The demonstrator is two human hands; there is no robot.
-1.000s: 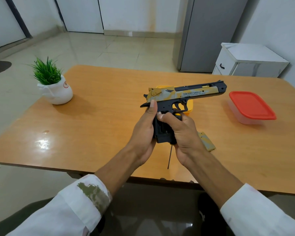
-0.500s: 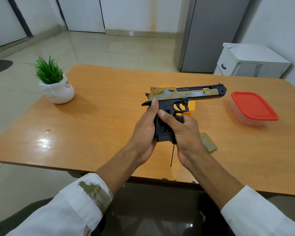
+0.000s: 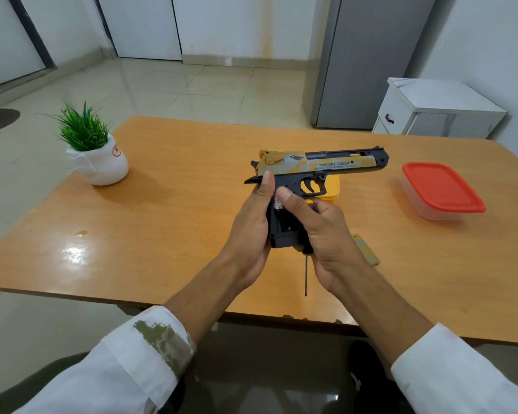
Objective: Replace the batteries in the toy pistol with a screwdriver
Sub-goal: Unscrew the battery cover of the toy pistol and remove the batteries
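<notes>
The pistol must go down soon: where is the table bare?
Widest: the table between potted plant and left hand, down to the near edge. Smaller: the near-right corner, past the right hand, before the red-lidded container. Crowded: around the toy pistol, yellow box and cover plate.

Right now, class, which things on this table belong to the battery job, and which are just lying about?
Job: toy pistol, compartment open; screwdriver; camouflage cover plate lying on the table.
Lying about: potted plant; red-lidded tub; yellow box, contents unseen.
</notes>
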